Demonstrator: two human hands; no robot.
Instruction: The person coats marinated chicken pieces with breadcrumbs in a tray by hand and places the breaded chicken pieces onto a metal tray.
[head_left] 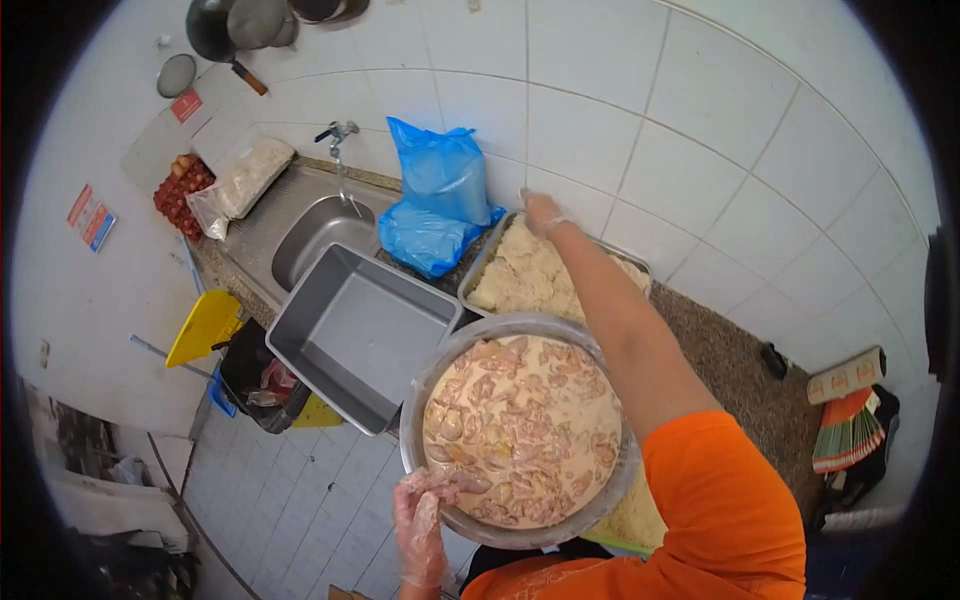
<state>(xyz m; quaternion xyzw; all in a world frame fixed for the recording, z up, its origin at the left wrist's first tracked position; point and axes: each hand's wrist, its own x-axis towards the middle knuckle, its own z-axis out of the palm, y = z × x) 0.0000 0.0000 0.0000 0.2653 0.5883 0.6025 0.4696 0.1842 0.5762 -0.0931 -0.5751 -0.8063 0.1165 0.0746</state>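
Observation:
A large round basin (622, 480) holds raw chicken pieces (520, 430) in a pale, creamy liquid. My left hand (425, 510), in a clear plastic glove, is closed at the basin's near left rim, fingers over the inside. Beyond the basin, a metal tray (474, 276) is filled with pale, clumpy flour-like coating (535, 270). My right arm stretches across it, and my gloved right hand (541, 212) is at the tray's far edge by the wall. Its fingers appear curled there, partly hidden.
An unfilled grey rectangular tub (365, 320) sits left of the basin, before a steel sink (325, 235) with a tap. Blue plastic bags (440, 190) stand against the tiled wall. A black bin (262, 375) is below left. More pale crumbs (635, 515) lie partly under the basin.

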